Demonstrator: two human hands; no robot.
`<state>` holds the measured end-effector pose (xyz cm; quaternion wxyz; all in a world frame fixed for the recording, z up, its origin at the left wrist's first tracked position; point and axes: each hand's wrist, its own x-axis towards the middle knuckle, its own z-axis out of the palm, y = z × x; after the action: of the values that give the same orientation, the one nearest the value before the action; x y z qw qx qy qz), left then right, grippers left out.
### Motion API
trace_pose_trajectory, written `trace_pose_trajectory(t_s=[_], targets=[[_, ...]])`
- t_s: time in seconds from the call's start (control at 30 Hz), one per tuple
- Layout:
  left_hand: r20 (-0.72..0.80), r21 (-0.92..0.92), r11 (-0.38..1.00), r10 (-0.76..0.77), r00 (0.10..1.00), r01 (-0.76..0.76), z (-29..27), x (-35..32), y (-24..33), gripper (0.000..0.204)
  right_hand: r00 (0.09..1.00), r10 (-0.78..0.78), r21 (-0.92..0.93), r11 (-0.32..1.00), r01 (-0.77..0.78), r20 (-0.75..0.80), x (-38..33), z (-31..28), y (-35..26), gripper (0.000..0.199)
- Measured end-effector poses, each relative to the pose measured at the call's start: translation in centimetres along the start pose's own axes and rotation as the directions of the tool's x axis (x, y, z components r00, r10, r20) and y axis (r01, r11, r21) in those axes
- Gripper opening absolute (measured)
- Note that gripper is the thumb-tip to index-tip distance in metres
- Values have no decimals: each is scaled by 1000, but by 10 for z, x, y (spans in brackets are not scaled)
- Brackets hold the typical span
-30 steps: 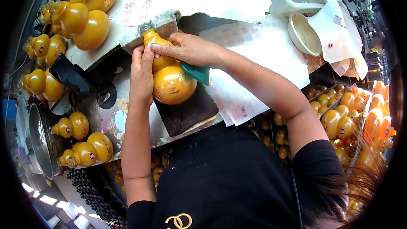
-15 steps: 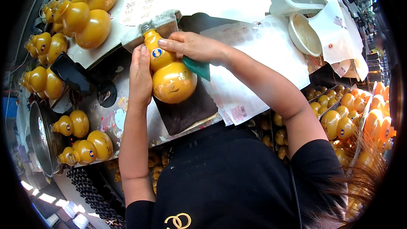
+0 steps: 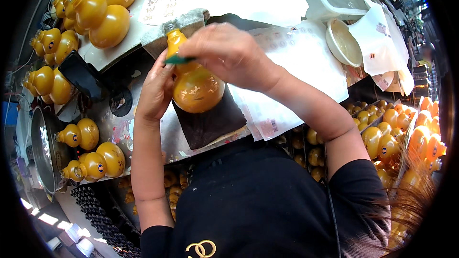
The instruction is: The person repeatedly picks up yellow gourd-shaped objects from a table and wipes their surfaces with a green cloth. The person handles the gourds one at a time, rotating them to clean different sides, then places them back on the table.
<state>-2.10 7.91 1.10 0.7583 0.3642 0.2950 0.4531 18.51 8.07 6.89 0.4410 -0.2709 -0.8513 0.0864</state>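
Bottles at left: yellow gourd-shaped bottles (image 3: 91,155) lie on the bench beside you, more stacked farther up.
Left hand: your left hand (image 3: 156,91) wraps the left side of the bottle, fingers curled against it.
Bottle: the yellow gourd bottle (image 3: 193,86) lies on a dark cloth (image 3: 210,122), neck pointing away from you.
Right hand: your right hand (image 3: 229,52) is closed, pinching a green scraper (image 3: 178,59) against the bottle's neck.
Right side: a white bowl (image 3: 342,43) sits on paper sheets (image 3: 296,62).
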Motion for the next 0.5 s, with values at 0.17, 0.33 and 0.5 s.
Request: trace_pose_trajectory(t_s=[0.17,0.33,0.5], targets=[[55,-75,997,-20,998,24,-8,-1,0,51,992,-90,-69,993,96,88,-17,8,2,23],[19,-98,994,-41,999,43,-9,1,1,51,988,-94,-57,993,101,126,-17,4,2,19],[1,-134,990,-36,999,36,-11,2,-2,51,990,-67,-22,997,70,126,-19,3,-3,16]])
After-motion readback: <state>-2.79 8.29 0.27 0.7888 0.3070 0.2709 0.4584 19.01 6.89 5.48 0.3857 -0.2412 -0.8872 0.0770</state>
